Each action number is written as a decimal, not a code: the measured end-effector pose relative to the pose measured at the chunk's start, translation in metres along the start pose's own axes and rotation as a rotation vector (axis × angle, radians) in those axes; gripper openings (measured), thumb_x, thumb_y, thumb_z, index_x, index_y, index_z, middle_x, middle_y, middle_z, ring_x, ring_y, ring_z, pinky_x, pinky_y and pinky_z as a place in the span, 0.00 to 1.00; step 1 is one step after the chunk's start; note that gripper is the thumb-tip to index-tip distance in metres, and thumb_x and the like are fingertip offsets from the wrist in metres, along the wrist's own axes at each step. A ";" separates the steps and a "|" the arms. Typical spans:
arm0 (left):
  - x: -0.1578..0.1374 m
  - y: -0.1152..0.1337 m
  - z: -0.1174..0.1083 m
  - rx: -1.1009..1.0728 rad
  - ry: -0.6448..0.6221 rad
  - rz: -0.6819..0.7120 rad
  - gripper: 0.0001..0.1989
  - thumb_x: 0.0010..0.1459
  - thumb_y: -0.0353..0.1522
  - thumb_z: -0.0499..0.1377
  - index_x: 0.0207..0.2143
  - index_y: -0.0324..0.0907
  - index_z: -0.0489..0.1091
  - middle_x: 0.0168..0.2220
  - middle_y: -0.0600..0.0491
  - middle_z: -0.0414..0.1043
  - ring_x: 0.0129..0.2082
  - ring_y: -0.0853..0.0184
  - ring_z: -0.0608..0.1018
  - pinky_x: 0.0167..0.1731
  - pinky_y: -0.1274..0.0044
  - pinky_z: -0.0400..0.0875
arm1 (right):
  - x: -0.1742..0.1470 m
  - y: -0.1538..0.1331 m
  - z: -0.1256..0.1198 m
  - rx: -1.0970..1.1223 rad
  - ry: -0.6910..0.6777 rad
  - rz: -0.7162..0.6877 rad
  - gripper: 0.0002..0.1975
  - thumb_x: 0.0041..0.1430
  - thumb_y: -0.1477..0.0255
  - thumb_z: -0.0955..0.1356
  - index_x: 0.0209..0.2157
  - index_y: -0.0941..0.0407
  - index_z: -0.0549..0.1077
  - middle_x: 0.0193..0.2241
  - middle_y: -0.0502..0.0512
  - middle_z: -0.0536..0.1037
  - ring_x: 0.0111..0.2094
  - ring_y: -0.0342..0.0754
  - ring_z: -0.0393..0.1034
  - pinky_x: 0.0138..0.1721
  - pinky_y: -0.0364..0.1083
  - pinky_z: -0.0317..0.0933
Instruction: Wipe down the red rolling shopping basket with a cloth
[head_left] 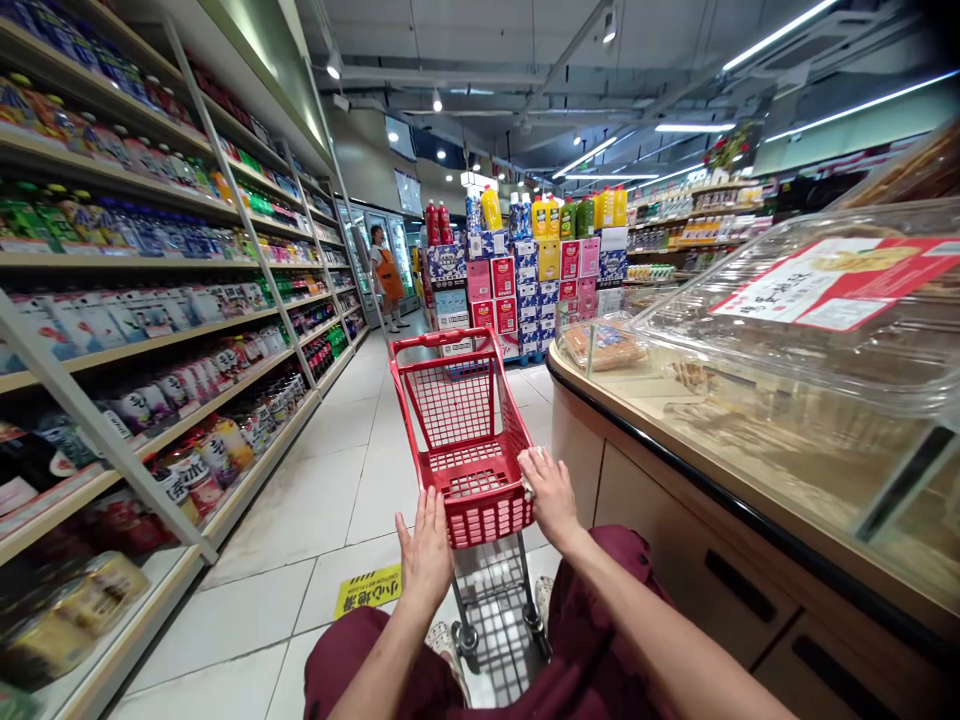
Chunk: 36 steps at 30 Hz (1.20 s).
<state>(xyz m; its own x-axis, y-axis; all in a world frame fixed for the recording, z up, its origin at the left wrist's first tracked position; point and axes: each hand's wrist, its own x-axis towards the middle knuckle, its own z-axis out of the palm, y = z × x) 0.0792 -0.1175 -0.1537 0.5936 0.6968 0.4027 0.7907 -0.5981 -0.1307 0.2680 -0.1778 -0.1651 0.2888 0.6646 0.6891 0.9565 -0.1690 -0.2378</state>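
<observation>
A small red shopping cart point(472, 463) stands right before me, its basket bare and its handle bar at the far end. My left hand point(426, 548) lies along the basket's near left corner, fingers stretched out and the thumb apart. On the other side, my right hand point(551, 490) has its fingers bent over the basket's right rim. Something whitish and crumpled shows beneath those fingertips, too small to name. Grey legs and wheels of the cart come down between my feet.
Drink shelves point(187, 230) line the left. At right, a wooden counter point(645, 480) carries clear plastic food boxes point(825, 300). Stacked drink cartons point(517, 290) stand ahead, near a person in an orange apron point(388, 275). A yellow caution sticker point(367, 590) marks the tiled floor.
</observation>
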 end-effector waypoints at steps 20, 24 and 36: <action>-0.005 0.009 0.004 0.000 0.053 0.098 0.34 0.48 0.22 0.43 0.59 0.37 0.43 0.61 0.48 0.44 0.61 0.64 0.47 0.57 0.56 0.38 | -0.002 -0.004 -0.002 -0.015 -0.038 -0.039 0.25 0.54 0.84 0.57 0.54 0.56 0.61 0.55 0.59 0.60 0.59 0.51 0.47 0.55 0.58 0.47; -0.003 0.004 0.003 0.007 0.051 0.081 0.33 0.48 0.21 0.43 0.59 0.37 0.44 0.61 0.47 0.45 0.61 0.63 0.48 0.57 0.56 0.38 | -0.003 -0.008 0.002 0.032 -0.030 -0.190 0.25 0.54 0.84 0.57 0.52 0.54 0.64 0.54 0.56 0.62 0.59 0.49 0.48 0.55 0.54 0.49; -0.004 -0.003 0.004 0.016 0.023 0.031 0.34 0.46 0.20 0.42 0.59 0.37 0.45 0.61 0.48 0.45 0.61 0.64 0.47 0.57 0.55 0.36 | -0.007 -0.011 0.003 0.024 -0.030 -0.213 0.26 0.54 0.84 0.57 0.54 0.51 0.61 0.55 0.54 0.61 0.59 0.48 0.48 0.55 0.55 0.49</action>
<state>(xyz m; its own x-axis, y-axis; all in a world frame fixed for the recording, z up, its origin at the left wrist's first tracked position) 0.0753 -0.1167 -0.1585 0.6141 0.6690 0.4187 0.7746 -0.6125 -0.1574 0.2553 -0.1780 -0.1690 0.0787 0.7051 0.7047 0.9944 -0.0051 -0.1059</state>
